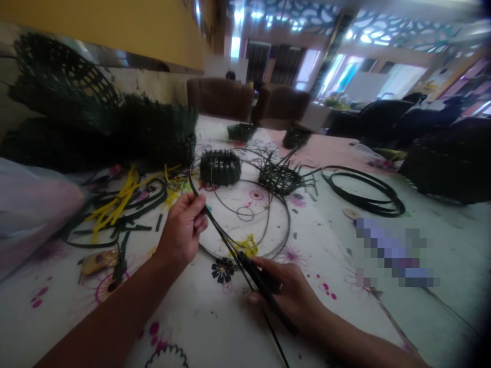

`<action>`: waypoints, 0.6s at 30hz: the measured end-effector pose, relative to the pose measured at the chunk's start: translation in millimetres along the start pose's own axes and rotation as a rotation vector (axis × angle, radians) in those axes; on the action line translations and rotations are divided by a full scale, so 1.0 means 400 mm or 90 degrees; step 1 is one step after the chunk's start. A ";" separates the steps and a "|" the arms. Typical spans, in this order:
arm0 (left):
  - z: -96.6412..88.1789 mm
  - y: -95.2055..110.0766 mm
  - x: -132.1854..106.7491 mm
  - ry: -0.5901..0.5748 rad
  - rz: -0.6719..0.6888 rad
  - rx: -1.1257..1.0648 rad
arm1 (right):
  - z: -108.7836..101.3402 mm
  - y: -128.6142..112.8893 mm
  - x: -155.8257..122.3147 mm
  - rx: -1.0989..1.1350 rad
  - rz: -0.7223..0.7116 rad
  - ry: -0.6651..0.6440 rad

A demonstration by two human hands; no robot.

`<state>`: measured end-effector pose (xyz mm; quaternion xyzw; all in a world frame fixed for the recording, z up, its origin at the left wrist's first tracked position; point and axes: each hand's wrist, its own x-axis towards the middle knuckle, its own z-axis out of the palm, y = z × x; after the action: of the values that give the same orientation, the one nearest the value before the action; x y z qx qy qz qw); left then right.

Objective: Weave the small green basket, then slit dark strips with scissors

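Note:
My left hand is closed in a pinch on a thin dark green strip above the table. The strip slants down and to the right, towards my right hand. That hand is wrapped round a black-handled tool, whose tip touches or lies very near the strip; its exact kind is unclear. Wide loops of thin strip lie on the table beyond my hands. A small dark woven basket stands behind them. To its right is a woven piece with loose ends sticking out.
Large dark baskets are stacked at the left. Yellow strips lie in a tangle nearer my left arm. A coil of dark strip rests at the right, before another dark basket. Brown chairs stand behind the table.

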<state>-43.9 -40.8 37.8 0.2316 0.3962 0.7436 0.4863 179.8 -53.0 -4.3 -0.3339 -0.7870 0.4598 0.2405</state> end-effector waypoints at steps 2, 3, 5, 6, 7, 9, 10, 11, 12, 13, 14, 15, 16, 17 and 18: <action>0.007 -0.002 -0.011 -0.003 0.005 -0.002 | 0.001 0.005 0.004 -0.002 0.000 0.009; 0.012 -0.004 -0.018 -0.008 0.003 0.002 | 0.001 0.007 0.005 -0.004 -0.002 0.014; 0.020 -0.012 -0.032 -0.016 0.000 0.014 | 0.001 0.009 0.007 -0.008 -0.012 0.022; 0.023 -0.015 -0.037 -0.015 0.002 0.020 | 0.001 0.009 0.007 -0.008 -0.017 0.022; 0.025 -0.018 -0.040 -0.012 0.007 0.026 | 0.001 0.010 0.007 -0.007 -0.020 0.020; 0.025 -0.022 -0.042 -0.006 0.016 0.031 | 0.002 0.009 0.005 0.000 -0.021 0.012; 0.025 -0.022 -0.041 -0.005 0.017 0.030 | 0.002 0.008 0.004 0.007 -0.019 0.008; 0.024 -0.022 -0.040 -0.006 0.014 0.029 | 0.003 0.006 0.003 0.013 -0.016 0.004; 0.024 -0.022 -0.040 -0.008 0.009 0.026 | 0.003 0.003 0.001 0.020 -0.015 0.003; 0.024 -0.022 -0.039 -0.010 0.004 0.023 | 0.004 -0.001 0.000 0.025 -0.016 0.004; 0.024 -0.022 -0.039 -0.010 0.000 0.020 | 0.004 -0.005 -0.002 0.030 -0.019 0.004; 0.025 -0.022 -0.039 -0.009 -0.004 0.018 | 0.003 -0.009 -0.003 0.031 -0.022 0.004; 0.025 -0.023 -0.039 -0.008 -0.008 0.016 | 0.002 -0.014 -0.004 0.029 -0.025 0.003; 0.025 -0.023 -0.038 -0.005 -0.011 0.013 | 0.002 -0.017 -0.005 0.027 -0.027 0.003; 0.024 -0.024 -0.037 -0.004 -0.013 0.010 | 0.001 -0.020 -0.006 0.024 -0.029 0.004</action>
<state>-25.6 -48.8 36.1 0.2336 0.4030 0.7347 0.4931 178.7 -58.0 2.5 -0.3129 -0.7848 0.4679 0.2593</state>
